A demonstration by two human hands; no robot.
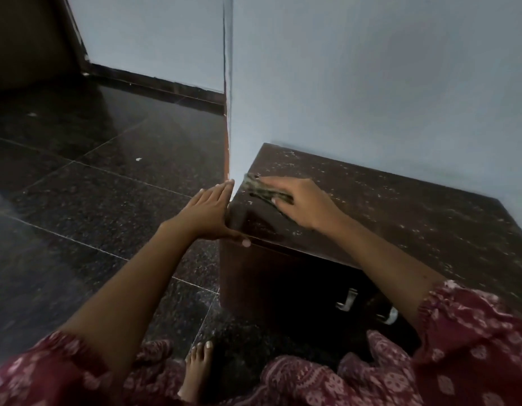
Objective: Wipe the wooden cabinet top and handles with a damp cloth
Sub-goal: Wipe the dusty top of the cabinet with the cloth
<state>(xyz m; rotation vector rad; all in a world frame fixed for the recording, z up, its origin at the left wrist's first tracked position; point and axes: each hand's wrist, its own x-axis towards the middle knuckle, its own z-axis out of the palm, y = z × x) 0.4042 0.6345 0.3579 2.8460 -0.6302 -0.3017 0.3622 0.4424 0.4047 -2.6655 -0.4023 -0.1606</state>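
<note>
The damp cloth (261, 191) is pressed flat on the left front corner of the cabinet top (400, 206) by the right hand (300, 205), its fingers held together. The left edge is braced by the left hand (208, 213), fingers extended and joined. Metal handles (349, 301) are seen below.

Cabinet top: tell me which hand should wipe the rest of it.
Right. The right hand already presses the cloth on the top; the left hand lies flat against the cabinet's side edge, empty.
</note>
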